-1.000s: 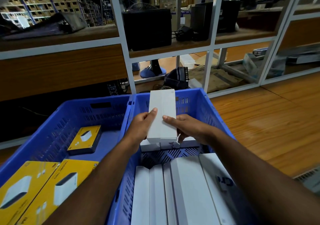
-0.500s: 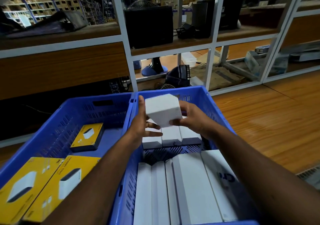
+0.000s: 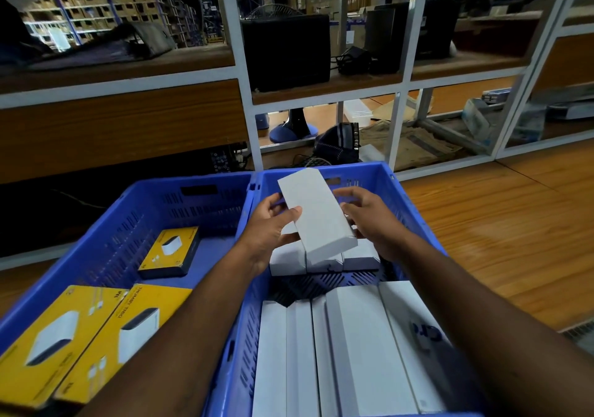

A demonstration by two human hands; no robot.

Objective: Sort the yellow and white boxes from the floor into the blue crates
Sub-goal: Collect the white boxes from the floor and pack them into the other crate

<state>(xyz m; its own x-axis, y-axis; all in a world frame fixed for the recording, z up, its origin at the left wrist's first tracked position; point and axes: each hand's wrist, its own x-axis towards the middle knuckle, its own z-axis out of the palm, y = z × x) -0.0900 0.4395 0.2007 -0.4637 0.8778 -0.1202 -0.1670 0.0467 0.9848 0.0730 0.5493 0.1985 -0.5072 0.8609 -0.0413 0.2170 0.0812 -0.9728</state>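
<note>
A long white box [image 3: 316,210] hangs tilted over the far end of the right blue crate [image 3: 395,188]. My left hand [image 3: 270,230] grips its left side, thumb on top. My right hand [image 3: 369,220] holds its right edge with curled fingers. Below it a row of three white boxes [image 3: 324,259] lies at the crate's far end, and several more white boxes [image 3: 347,352] fill the near end. The left blue crate [image 3: 135,198] holds three yellow boxes [image 3: 96,339], one small one [image 3: 170,252] further back.
A white-framed glass partition [image 3: 247,101] stands right behind the crates, with dark equipment and shelves beyond it. Wooden floor [image 3: 501,223] stretches to the right of the right crate. The two crates touch side by side.
The white box has been turned between both hands, from lying lengthwise, through end-on, to a diagonal tilt over the far row. The view has shifted slightly.
</note>
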